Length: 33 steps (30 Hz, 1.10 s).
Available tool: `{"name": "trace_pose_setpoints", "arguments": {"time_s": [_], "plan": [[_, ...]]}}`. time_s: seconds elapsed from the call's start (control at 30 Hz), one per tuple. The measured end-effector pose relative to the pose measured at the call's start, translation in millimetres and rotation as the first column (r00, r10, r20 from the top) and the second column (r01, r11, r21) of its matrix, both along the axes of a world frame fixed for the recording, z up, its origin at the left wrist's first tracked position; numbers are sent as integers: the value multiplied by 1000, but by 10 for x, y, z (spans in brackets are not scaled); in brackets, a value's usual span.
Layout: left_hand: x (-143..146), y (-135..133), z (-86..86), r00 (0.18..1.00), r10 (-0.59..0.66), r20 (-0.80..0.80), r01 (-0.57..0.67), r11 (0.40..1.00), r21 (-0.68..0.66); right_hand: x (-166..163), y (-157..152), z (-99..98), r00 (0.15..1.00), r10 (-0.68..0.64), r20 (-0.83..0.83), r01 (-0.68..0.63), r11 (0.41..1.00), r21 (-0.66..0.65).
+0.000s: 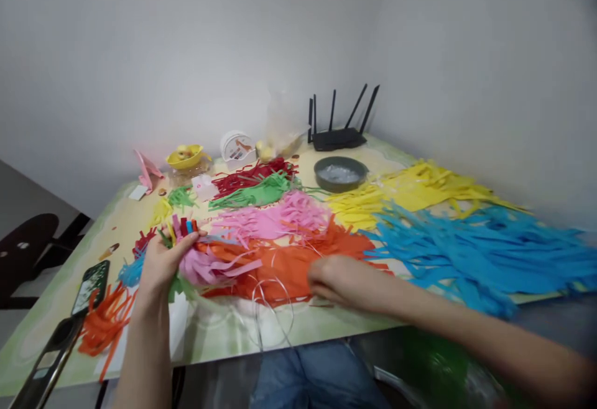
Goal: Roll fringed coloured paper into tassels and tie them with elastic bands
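Observation:
My left hand (pixel 161 263) is closed around a small bundle of mixed coloured paper strips (pixel 181 230), red, green, blue and yellow ends sticking up past my fingers. My right hand (pixel 333 280) rests low on the pile of orange fringed paper (pixel 298 260), fingers curled and blurred; what it pinches is unclear, though a loop of thin clear line (pixel 273 300) lies just left of it. Pink fringed paper (pixel 275 219) lies between the two hands.
Blue paper (pixel 476 257) and yellow paper (pixel 415 191) heaps fill the right side; red and green strips (pixel 254 186) sit farther back. A grey bowl (pixel 340 174), black router (pixel 338 138), yellow bowl (pixel 185 156), phone (pixel 91 284) and loose orange strips (pixel 102 328) are around.

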State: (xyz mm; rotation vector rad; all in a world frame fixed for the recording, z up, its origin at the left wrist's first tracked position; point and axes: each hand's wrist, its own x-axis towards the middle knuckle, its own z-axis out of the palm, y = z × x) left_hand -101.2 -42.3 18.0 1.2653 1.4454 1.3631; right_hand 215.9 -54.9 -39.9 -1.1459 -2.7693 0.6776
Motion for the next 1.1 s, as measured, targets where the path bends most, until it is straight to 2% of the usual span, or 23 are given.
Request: {"name": "trace_pose_setpoints", "arguments": {"time_s": [0.07,0.13,0.2,0.23,0.3,0.4,0.43,0.5,0.6,0.67,0.8,0.97,1.1], "plan": [[37,56,-46,999,-30,25,31,999,-43,58,-178,-398,986,-20,166,28,999,-45],[163,132,-92,995,-91,51,95,993,-74,53,-292,-698,962,-92,256,98,995,-10],[316,213,-121,986,-151,67,156,985,-74,49,-325,-831,956,-136,260,133,991,30],[387,252,-128,983,-170,73,175,982,-65,63,-311,-823,963,-136,231,131,991,37],[501,323,-128,977,-194,90,198,979,-43,126,-229,-654,981,-139,134,135,990,37],[616,414,-118,960,-234,157,238,971,-11,235,-9,-116,971,-203,-129,208,978,27],[648,442,-116,951,-251,182,256,967,-4,245,74,91,939,-228,-257,242,970,23],[709,490,-115,935,-275,223,280,960,10,193,230,458,818,-256,-515,299,954,2],[782,535,-120,920,-285,269,286,958,39,-45,406,761,649,-241,-721,341,940,-7],[807,547,-122,910,-295,290,290,955,60,-241,479,787,611,-234,-757,336,942,-20],[795,550,-104,920,-298,254,279,954,109,-503,567,648,585,-236,-776,325,945,-43],[754,547,-58,954,-245,170,231,968,99,-553,671,560,567,-260,-781,325,943,-78],[777,528,-62,990,-140,2,139,981,133,-546,756,542,554,-283,-783,245,954,-171]]}}
